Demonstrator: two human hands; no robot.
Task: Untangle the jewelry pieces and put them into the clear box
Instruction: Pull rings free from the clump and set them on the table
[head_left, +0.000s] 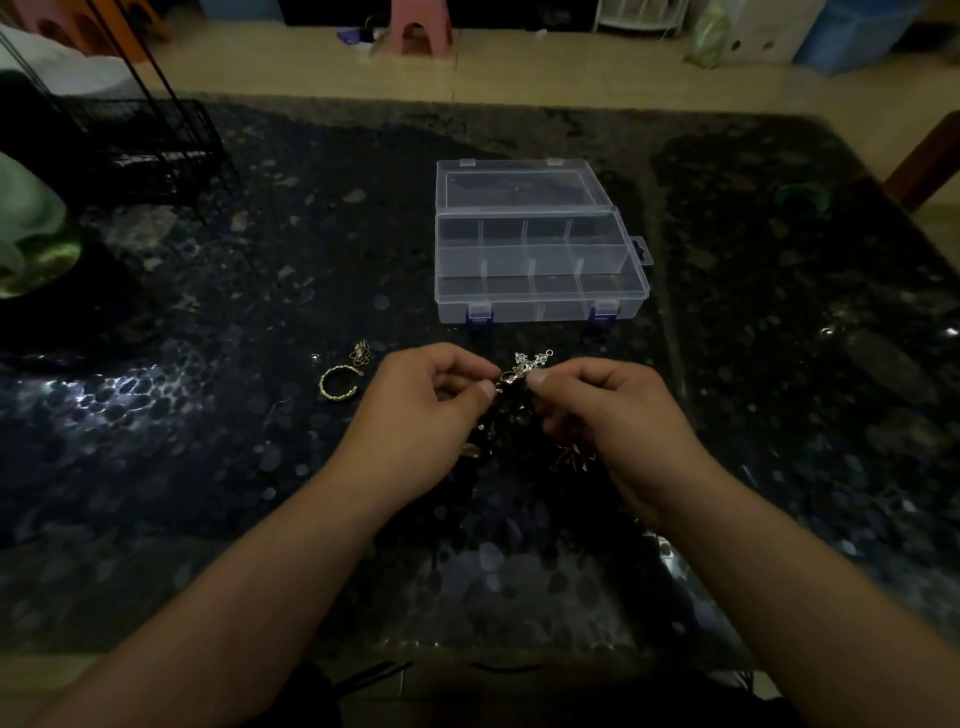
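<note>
**Jewelry tangle sits between your two hands, box straight ahead**

Jewelry tangle (524, 371) is up off the table (779, 364), held between your hands. Your left hand (426, 410) pinches one side of it with thumb and fingertips curled in. Your right hand (608, 415) pinches the other side the same way. Both hands are closed tight on the clump, with no gap to spare. A shiny silver bit sticks up at the top, and dark strands hang down below your fingers. It is too dim to tell how many pieces are knotted there.

The clump runs left to right, from one hand to the other — so pulling your hands gently apart along that line looks like the way to loosen it. Go slowly, because thin chains may snap or knot tighter.

The clear box (540, 306) stands open just past your hands, and its little compartments look bare. It lies a bit closer to your right hand, so that hand is probably the better one to drop a freed piece in.

A gold bangle (338, 383) and a small gold chain (360, 353) lie on the table near your left hand — not in the box yet.
</note>
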